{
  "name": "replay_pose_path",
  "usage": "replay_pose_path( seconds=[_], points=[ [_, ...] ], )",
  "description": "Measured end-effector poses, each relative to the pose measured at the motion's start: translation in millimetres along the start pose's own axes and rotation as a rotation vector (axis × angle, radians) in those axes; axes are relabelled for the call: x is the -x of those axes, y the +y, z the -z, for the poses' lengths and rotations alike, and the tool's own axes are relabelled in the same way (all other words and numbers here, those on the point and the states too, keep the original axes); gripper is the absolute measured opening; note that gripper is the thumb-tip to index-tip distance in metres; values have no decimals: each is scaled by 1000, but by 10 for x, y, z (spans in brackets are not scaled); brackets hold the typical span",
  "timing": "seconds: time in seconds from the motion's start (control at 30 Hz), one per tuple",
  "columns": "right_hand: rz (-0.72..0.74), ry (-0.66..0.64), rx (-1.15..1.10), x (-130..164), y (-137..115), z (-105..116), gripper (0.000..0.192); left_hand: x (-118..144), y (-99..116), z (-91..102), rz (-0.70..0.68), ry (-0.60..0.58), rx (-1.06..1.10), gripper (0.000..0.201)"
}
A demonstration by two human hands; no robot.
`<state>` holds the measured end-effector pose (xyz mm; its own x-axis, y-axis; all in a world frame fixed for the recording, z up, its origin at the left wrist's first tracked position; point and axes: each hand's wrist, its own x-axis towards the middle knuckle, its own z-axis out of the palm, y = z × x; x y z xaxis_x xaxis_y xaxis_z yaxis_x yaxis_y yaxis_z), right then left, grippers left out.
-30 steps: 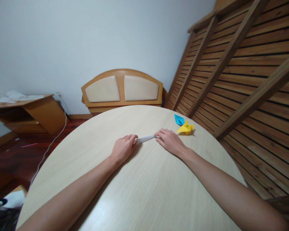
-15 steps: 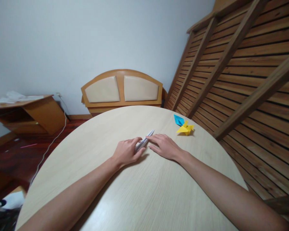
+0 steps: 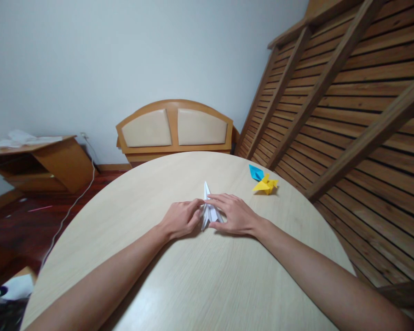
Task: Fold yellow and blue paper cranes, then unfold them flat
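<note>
— Turning, is it? That narrow folded white paper piece (image 3: 208, 210) was lying crosswise between the hands a second ago.

— Yes, it is now pointing away from the person, tip raised, on the round pale wooden table (image 3: 193, 285). The left hand (image 3: 180, 218) is pinching its near left edge with curled fingers; the right hand (image 3: 235, 214) is lying half open, fingertips pressing its right flap. It looks as though a fresh crease is being lined up.

— Any room around the white piece?

— Bare tabletop is lying left of it and nearer the person. The small yellow folded paper figure (image 3: 266, 185) and blue folded paper figure (image 3: 256, 172) are sitting right of it, near the table's far right edge, well apart from the hands.
</note>
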<state>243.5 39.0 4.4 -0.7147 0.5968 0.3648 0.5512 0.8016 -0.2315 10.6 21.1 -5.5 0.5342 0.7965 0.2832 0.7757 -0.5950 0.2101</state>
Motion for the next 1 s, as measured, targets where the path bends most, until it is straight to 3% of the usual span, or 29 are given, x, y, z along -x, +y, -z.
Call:
replay_pose_path(
  seconds=[0.17, 0.4, 0.67, 1.0],
  points=[
    [49, 6, -4, -2, -50, 33, 51, -27, -55, -40, 140, 7, -11, 33],
    [101, -20, 14, -12, -62, 20, 28, -37, -99, -84, 133, 22, 3, 35],
    [-48, 41, 129, -4, 118, 13, 22, -26, -118, -93, 117, 19, 0, 35],
    [-272, 26, 378, 63, 429, 45, 26, -3, -123, -72, 112, 9, 2, 35]
  ],
)
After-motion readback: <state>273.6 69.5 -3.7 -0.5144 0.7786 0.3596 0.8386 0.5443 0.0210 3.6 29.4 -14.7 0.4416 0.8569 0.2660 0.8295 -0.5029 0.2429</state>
